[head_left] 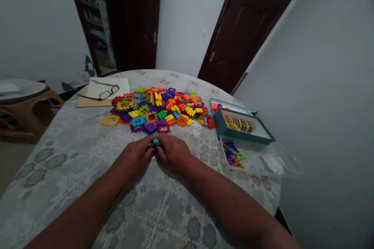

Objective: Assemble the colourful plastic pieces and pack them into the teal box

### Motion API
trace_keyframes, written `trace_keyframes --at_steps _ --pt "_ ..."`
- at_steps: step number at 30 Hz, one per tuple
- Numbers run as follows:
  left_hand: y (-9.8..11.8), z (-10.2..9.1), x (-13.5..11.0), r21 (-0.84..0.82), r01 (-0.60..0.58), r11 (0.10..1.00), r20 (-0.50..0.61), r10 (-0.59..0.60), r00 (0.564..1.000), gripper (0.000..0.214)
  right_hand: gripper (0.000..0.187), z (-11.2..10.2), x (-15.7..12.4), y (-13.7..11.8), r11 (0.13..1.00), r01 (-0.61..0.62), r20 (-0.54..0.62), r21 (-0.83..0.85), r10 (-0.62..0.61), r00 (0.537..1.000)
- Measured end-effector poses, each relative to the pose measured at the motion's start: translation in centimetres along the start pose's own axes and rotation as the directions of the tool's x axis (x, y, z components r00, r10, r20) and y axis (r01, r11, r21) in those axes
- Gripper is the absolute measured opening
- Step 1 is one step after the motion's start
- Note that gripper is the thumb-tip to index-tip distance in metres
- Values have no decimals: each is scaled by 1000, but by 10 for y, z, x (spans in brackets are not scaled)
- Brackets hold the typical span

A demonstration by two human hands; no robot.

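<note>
My left hand (137, 155) and my right hand (174, 152) meet at the table's middle, fingers pinched together on a small blue and dark plastic piece (156, 142) held between them. Just beyond my fingers lies a heap of colourful interlocking plastic pieces (159, 108) in yellow, orange, purple, green, red and blue. Most of the held piece is hidden by my fingers.
The round table (73, 163) wears a grey patterned cloth. A teal box (244, 126) with coloured bits stands at right, with a clear plastic tray (251, 155) of pieces in front. Glasses (102, 93) rest on papers at far left. A wooden stool (26, 105) stands beyond.
</note>
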State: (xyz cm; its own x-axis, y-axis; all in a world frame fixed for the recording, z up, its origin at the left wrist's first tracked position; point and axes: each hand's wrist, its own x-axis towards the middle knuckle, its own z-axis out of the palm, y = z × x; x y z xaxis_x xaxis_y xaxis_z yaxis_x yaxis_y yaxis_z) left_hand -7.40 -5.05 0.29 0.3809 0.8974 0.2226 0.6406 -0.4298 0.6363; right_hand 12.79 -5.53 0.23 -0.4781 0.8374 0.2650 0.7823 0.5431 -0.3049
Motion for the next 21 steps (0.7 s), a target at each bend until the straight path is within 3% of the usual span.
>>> trace_keyframes --at_steps 8,11,14,16,18,21 --pt "-15 5 4 -13 -64 998 19 64 998 53 31 -26 2 -7 991 -118 94 -61 123 988" --pt "-15 5 4 -61 -60 996 18 61 998 56 26 -60 -3 2 977 -205 56 -63 208 976" --pt "-17 6 6 -58 -55 997 -9 54 998 54 22 -113 -16 33 938 -343 -127 -47 335 934" --pt "-20 7 7 -48 -59 997 -20 58 998 53 21 -152 -28 67 893 -446 -260 -67 416 872" --pt "-22 9 7 -36 -72 997 -24 71 997 54 25 -189 -41 106 789 -601 -347 -130 532 772" --pt "-22 10 6 -3 -94 996 -7 94 996 54 40 -228 -60 158 522 -834 -294 -178 781 551"
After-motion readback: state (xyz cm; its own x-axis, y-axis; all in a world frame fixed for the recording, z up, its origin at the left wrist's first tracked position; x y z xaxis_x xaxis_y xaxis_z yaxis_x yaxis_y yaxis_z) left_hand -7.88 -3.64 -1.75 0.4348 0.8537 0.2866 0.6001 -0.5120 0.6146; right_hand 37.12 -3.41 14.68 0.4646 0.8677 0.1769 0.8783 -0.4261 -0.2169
